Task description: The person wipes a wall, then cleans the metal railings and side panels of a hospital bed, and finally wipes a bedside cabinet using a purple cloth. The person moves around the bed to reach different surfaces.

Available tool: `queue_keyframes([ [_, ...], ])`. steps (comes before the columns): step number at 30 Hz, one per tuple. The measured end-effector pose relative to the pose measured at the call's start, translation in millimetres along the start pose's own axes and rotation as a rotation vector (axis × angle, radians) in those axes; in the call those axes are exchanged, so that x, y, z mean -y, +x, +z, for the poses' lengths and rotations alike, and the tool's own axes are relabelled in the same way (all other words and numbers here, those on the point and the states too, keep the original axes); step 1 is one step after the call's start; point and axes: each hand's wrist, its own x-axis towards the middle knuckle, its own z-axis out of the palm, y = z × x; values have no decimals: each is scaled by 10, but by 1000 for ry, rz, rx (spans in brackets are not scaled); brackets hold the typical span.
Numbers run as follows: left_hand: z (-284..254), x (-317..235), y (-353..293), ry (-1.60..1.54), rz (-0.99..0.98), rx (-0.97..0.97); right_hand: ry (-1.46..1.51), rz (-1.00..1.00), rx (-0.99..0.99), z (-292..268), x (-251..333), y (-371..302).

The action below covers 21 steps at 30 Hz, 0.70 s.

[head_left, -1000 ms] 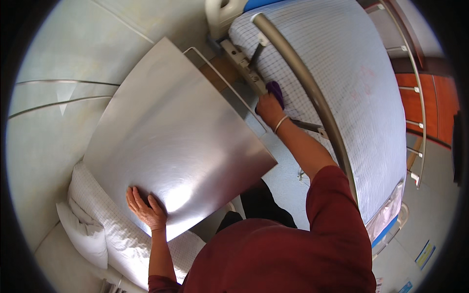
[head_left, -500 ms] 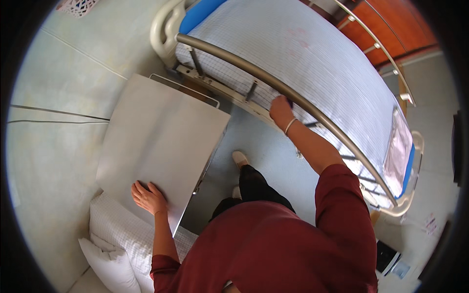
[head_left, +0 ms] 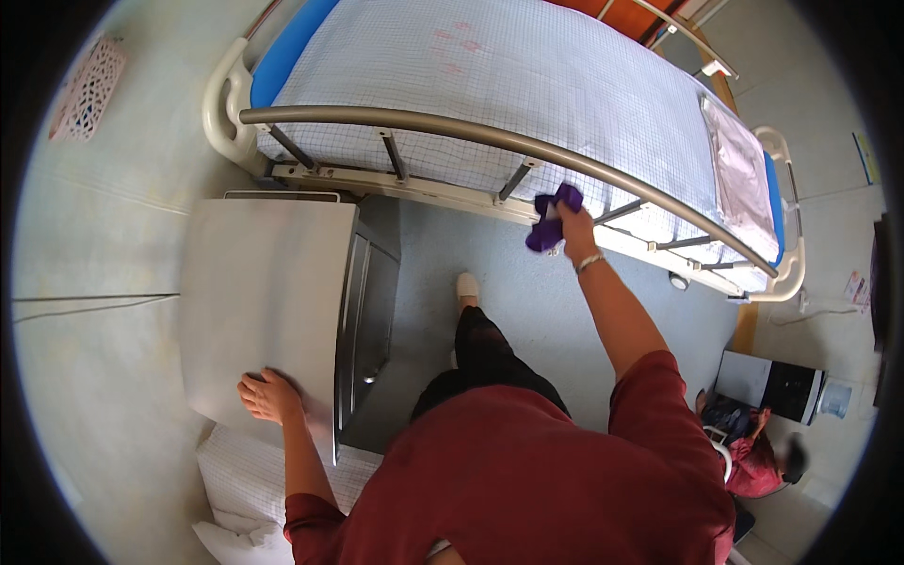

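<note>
My left hand [head_left: 271,395] lies on the pale grey top of a bedside cabinet [head_left: 254,301], near its front edge, fingers spread and nothing held. On the other side, my right hand [head_left: 576,231] grips a bunched purple cloth [head_left: 543,235]. It hangs just outside the side rail [head_left: 452,129] of a hospital bed, above the floor. Whether the cloth touches the rail is hard to tell. A checked white sheet [head_left: 603,94] covers the bed, with a folded pinkish-white cloth [head_left: 739,174] at its right end.
A second bed [head_left: 250,466] with checked bedding stands beside the cabinet, lower left. At the lower right a person [head_left: 753,466] in red sits near a water dispenser [head_left: 767,386]. A woven basket [head_left: 89,89] is at the upper left. The bed has a caster [head_left: 678,281].
My right hand has drawn back from the bed rail, bringing the purple cloth into plain sight. My left hand stays on the cabinet top. The view has turned, showing a seated person.
</note>
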Motion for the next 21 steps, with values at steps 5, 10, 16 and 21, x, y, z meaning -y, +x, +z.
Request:
queue_keyframes([
  [5,4,-37,32,6,-1,9,739,-12,43,546,104,410],
  [10,53,26,29,30,-10,6,605,75,-142,1009,-224,544],
  [16,109,118,58,12,6,-14,410,496,-331,1185,-887,832],
  [21,224,231,92,-13,58,-82,642,710,-290,1041,-1616,1066],
])
